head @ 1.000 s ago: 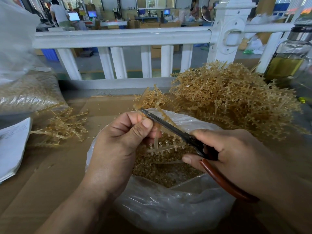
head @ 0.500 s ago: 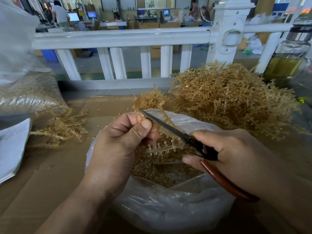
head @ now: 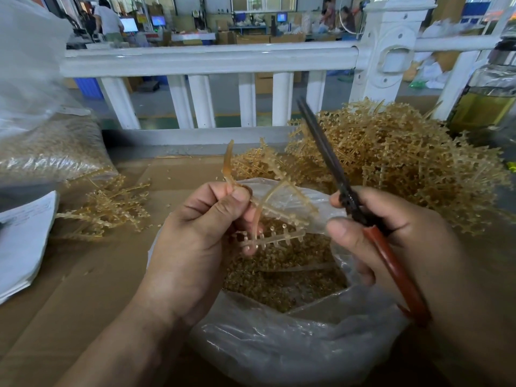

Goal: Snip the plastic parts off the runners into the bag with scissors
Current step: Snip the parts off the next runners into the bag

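Left hand (head: 195, 241) pinches runner (head: 279, 210) | right hand (head: 391, 236) grips scissors (head: 326, 160) | paper (head: 25, 238) print seemingly unreadable

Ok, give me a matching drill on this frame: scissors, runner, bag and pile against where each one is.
Things:
1 scissors
2 runner
3 bag
4 pile

Places:
a gripped in the left hand
b held in the right hand, blades pointing up
c beyond the bag, on the right
d open below both hands, cut parts inside

Pairs: 1-b, 2-a, 3-d, 4-c
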